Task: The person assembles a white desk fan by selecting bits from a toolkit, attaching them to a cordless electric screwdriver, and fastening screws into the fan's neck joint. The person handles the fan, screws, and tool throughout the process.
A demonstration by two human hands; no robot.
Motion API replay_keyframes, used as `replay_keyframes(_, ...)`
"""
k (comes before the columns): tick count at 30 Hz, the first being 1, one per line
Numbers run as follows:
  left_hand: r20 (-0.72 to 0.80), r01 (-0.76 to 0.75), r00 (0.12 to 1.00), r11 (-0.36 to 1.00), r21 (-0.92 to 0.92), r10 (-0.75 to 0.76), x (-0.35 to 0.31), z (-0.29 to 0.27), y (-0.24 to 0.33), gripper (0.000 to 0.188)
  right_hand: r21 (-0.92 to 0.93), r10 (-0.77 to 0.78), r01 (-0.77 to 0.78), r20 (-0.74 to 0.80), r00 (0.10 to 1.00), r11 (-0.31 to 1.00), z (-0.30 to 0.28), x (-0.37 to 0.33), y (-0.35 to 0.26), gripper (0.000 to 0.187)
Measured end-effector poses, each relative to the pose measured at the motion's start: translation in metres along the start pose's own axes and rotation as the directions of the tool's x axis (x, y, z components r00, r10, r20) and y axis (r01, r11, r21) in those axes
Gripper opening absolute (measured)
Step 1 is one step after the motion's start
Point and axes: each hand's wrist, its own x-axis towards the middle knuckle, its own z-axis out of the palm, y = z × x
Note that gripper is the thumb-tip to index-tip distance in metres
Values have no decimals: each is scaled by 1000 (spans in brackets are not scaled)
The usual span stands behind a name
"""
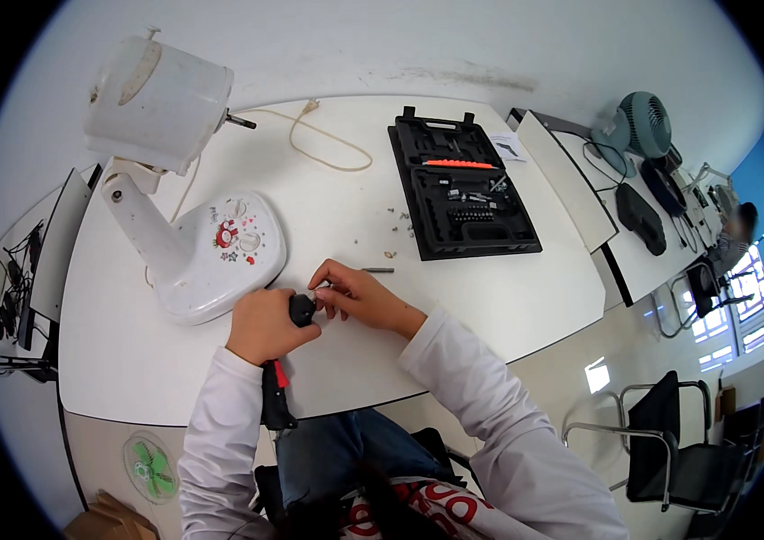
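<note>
My left hand point(265, 326) is wrapped around a black and red cordless screwdriver point(277, 396), whose handle hangs down past the table's front edge. At the screwdriver's nose, the fingers of my right hand point(362, 297) are pinched together. Whatever small piece they hold there is too hidden to name. A thin metal rod, like a bit or extension point(378, 270), lies just beyond my right hand. Left of my hands stands a white fan base point(220, 261) with knobs and stickers. Its arm carries a white motor housing point(161, 103) with a bare metal shaft.
An open black tool case point(467, 202) with bits and sockets lies at the back right, beside a paper sheet point(508, 146). Several small screws point(404, 216) are scattered left of it. A beige power cord point(337, 157) curls behind. Chairs point(661, 432) and another table stand right.
</note>
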Motion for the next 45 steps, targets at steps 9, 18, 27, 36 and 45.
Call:
replay_keyframes(9, 36, 13, 999, 1000, 17, -14, 1, -3, 0, 37, -109, 4, -10, -52, 999, 994, 0, -3, -6, 16)
replay_keyframes(18, 45, 15, 999, 999, 33, -16, 2, -3, 1, 37, -82, 18, -21, -43, 999, 996, -1, -5, -9, 19)
replay_keyframes(27, 50, 17, 999, 1000, 25, -18, 2, -4, 3, 37, -77, 19, -21, -38, 999, 997, -3, -6, -7, 17)
replay_keyframes(36, 25, -21, 999, 999, 36, 20, 1, -2, 0, 37, -83, 3, -6, -30, 1000, 996, -4, -5, -3, 16)
replay_keyframes(45, 21, -34, 999, 995, 94, 32, 1, -1, 2, 36, -105, 6, -8, -27, 1000, 994, -4, -4, -4, 14)
